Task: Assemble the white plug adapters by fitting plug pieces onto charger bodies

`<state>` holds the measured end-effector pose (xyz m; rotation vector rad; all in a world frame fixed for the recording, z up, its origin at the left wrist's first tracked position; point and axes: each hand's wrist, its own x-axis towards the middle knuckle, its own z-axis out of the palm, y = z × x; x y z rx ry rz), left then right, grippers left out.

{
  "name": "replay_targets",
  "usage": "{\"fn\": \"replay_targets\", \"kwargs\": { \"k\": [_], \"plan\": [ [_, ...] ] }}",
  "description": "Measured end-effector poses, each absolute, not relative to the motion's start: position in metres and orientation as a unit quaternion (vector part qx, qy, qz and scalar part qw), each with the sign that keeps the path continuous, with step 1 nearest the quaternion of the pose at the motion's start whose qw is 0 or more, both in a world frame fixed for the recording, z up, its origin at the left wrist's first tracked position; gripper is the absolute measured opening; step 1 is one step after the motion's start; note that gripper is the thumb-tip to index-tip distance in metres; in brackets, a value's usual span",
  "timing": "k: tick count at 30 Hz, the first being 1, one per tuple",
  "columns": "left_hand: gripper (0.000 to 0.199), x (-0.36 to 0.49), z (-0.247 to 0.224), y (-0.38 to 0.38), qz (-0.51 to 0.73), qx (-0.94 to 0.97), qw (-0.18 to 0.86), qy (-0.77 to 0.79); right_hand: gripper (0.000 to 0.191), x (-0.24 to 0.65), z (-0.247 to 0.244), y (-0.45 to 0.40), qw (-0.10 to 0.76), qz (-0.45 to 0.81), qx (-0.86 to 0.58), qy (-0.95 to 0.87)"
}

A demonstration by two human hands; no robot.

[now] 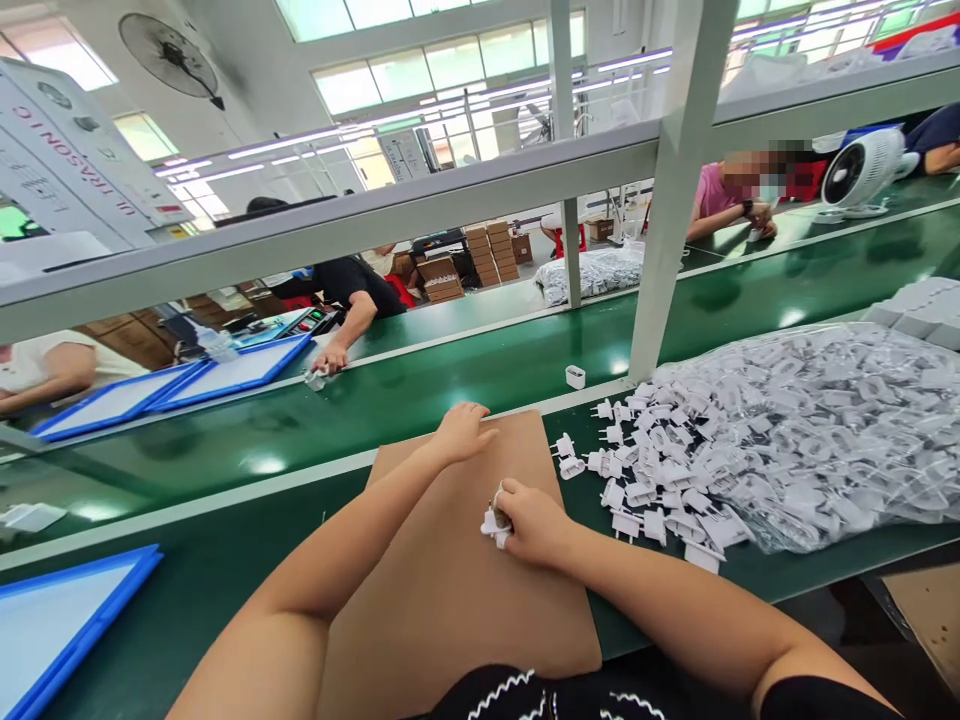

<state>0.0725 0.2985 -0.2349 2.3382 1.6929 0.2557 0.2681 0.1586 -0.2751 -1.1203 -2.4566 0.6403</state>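
Note:
My left hand is over the far edge of a brown cardboard sheet, fingers stretched out, holding nothing that I can see. Nearer to me, above the sheet, my right hand is closed on a white plug piece; the fingers hide part of it, so I cannot tell if it is one piece or more. Loose white plug pieces with metal pins lie to the right of the sheet. They run into a big clear plastic bag of similar white parts.
A green conveyor belt runs across beyond the sheet, carrying a white housing. A grey post and shelf beam stand above. Blue-rimmed trays lie at the left. Across the belt, a co-worker's hand holds something small.

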Motion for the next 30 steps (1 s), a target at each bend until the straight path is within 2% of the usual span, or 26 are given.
{"fn": "replay_targets", "kwargs": {
  "k": [3,5,7,8,10,11,12,14,16,18,20,22,23,25,27,30],
  "plan": [
    [0.044,0.114,-0.234,0.326,0.114,0.789,0.163,0.581,0.023,0.265,-0.278,0.160,0.185,0.254,-0.399,-0.862],
    [0.050,0.146,-0.243,0.342,0.133,0.775,0.192,0.587,0.018,0.264,-0.277,0.159,0.179,0.259,-0.407,-0.858],
    [0.070,0.178,-0.256,0.356,0.153,0.757,0.206,0.600,0.012,0.264,-0.275,0.156,0.168,0.249,-0.414,-0.859],
    [0.086,0.193,-0.262,0.363,0.166,0.742,0.208,0.615,0.014,0.264,-0.275,0.155,0.163,0.242,-0.415,-0.862],
    [0.111,0.220,-0.274,0.374,0.203,0.699,0.215,0.651,0.029,0.264,-0.275,0.152,0.163,0.233,-0.411,-0.866],
    [0.113,0.230,-0.279,0.380,0.223,0.675,0.222,0.667,0.036,0.264,-0.275,0.151,0.167,0.232,-0.410,-0.866],
    [0.107,0.238,-0.282,0.384,0.239,0.656,0.232,0.677,0.041,0.264,-0.276,0.151,0.172,0.232,-0.412,-0.864],
    [0.077,0.245,-0.285,0.392,0.259,0.644,0.259,0.671,0.043,0.264,-0.277,0.152,0.175,0.228,-0.420,-0.861],
    [0.050,0.240,-0.284,0.395,0.271,0.658,0.286,0.642,0.035,0.265,-0.279,0.154,0.162,0.221,-0.418,-0.866],
    [0.037,0.225,-0.280,0.390,0.289,0.670,0.318,0.605,0.026,0.266,-0.280,0.156,0.158,0.219,-0.408,-0.872],
    [0.040,0.200,-0.274,0.377,0.311,0.667,0.349,0.580,0.022,0.266,-0.280,0.159,0.209,0.236,-0.408,-0.857],
    [0.048,0.168,-0.267,0.354,0.333,0.650,0.375,0.570,0.015,0.267,-0.279,0.164,0.326,0.303,-0.414,-0.794],
    [0.051,0.150,-0.264,0.338,0.344,0.639,0.390,0.567,0.010,0.267,-0.279,0.166,0.391,0.365,-0.409,-0.739],
    [0.053,0.113,-0.258,0.300,0.368,0.618,0.426,0.549,0.022,0.267,-0.276,0.173,0.480,0.520,-0.383,-0.594],
    [0.056,0.081,-0.253,0.257,0.390,0.603,0.459,0.523,0.039,0.268,-0.274,0.181,0.481,0.653,-0.357,-0.463],
    [0.062,0.051,-0.249,0.194,0.399,0.577,0.493,0.515,0.049,0.270,-0.274,0.191,0.441,0.750,-0.340,-0.356]
  ]
}}
